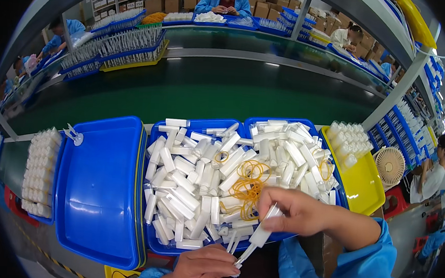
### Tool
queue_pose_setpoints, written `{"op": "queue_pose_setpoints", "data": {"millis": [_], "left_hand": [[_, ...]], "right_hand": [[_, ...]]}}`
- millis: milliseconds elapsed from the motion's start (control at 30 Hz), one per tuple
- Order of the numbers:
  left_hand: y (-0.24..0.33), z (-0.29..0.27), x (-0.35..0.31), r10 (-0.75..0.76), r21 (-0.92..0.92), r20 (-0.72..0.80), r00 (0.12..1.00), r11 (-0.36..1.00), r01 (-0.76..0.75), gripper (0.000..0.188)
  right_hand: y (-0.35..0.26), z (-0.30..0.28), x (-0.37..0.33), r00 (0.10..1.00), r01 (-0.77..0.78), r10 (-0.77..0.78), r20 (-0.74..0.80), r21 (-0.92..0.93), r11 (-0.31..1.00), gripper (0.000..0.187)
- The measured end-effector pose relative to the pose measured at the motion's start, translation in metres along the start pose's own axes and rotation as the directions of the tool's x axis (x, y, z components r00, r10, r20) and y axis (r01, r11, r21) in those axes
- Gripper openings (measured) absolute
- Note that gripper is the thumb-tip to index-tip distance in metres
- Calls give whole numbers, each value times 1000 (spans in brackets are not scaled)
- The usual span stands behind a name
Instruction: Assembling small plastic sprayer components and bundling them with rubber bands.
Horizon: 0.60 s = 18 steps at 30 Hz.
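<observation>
My right hand [300,212] pinches a white plastic tube [260,236] with a clear end, held at a slant above the near edge of a blue tray. Lower and to the left, my left hand [198,269] has its fingers closed on a small white pronged part [233,242]. The tube's thin lower end reaches the left fingertips; whether it joins the pronged part I cannot tell. Beneath and beyond both hands, many white tubes [182,201] fill the blue tray, with orange rubber bands [248,189] lying on them.
To the left are stacked blue trays [95,192], a pronged white piece [74,135] on their far corner, and upright white tubes [41,173]. A second tube-filled blue tray [280,120], a yellow tray [360,192] and a small fan [389,166] stand right. Beyond runs a green belt [210,89]; people work opposite.
</observation>
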<state>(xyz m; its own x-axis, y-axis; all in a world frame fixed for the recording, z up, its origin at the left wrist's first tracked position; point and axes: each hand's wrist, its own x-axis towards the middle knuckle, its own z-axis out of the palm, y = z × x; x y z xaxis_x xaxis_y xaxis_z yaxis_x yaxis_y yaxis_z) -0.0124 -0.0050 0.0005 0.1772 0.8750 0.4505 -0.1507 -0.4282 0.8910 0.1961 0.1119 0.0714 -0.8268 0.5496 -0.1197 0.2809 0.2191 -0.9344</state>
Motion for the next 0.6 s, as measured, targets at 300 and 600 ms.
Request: {"op": "queue_pose_setpoints", "data": {"millis": [300, 600], "left_hand": [[-20, 13, -27, -98, -259, -254, 962, 965, 30, 21], [-9, -9, -17, -129, -288, -408, 904, 958, 7, 15]], "right_hand": [[7, 46, 8, 957, 288, -287, 37, -215, 933, 22], [15, 5, 86, 980, 62, -44, 193, -88, 994, 36]]}}
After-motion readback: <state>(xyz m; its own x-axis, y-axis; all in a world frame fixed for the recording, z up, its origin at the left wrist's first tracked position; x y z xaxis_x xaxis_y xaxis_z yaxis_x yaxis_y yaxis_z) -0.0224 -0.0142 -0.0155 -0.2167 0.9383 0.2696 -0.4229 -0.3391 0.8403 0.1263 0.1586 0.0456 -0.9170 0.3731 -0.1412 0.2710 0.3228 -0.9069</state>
